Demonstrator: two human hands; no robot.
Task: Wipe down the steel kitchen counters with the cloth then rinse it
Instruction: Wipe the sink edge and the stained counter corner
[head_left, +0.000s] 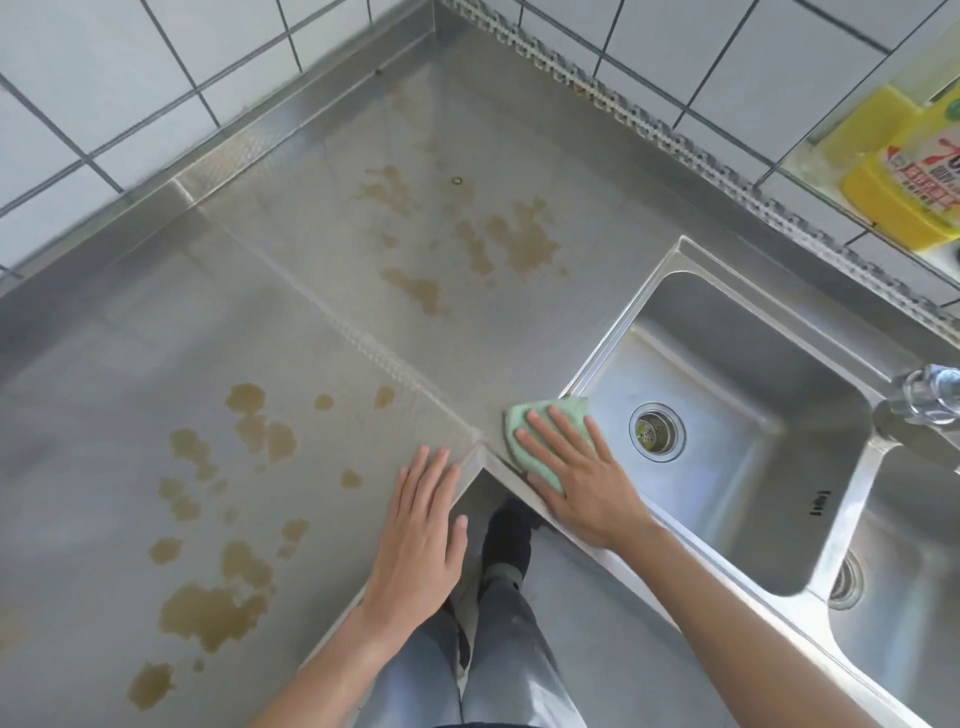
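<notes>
A: From the head camera, what do the hands show?

B: The right hand lies flat, fingers straight and spread, pressing a green cloth onto the steel counter. Nothing is curled round the cloth; the palm and fingers simply bear down on it.

A: Where exactly is the cloth?

B: At the inner corner of the L-shaped counter, just beside the left rim of the sink. Its far edge touches that rim, and part of it shows beyond the fingertips.

A: And the other hand?

B: The left hand rests flat on the counter edge, fingers straight and close together, holding nothing. It sits near the right hand, across the corner notch.

A: Is the counter dirty?

B: Yes. Brown stains spread over the left section, and another patch of stains lies on the far section toward the tiled wall.

A: Anything else in view?

B: A drain in the sink basin, a tap at the right edge, a second basin below it, and a yellow bottle on a ledge at upper right. The person's legs and a dark shoe show between the arms.
</notes>
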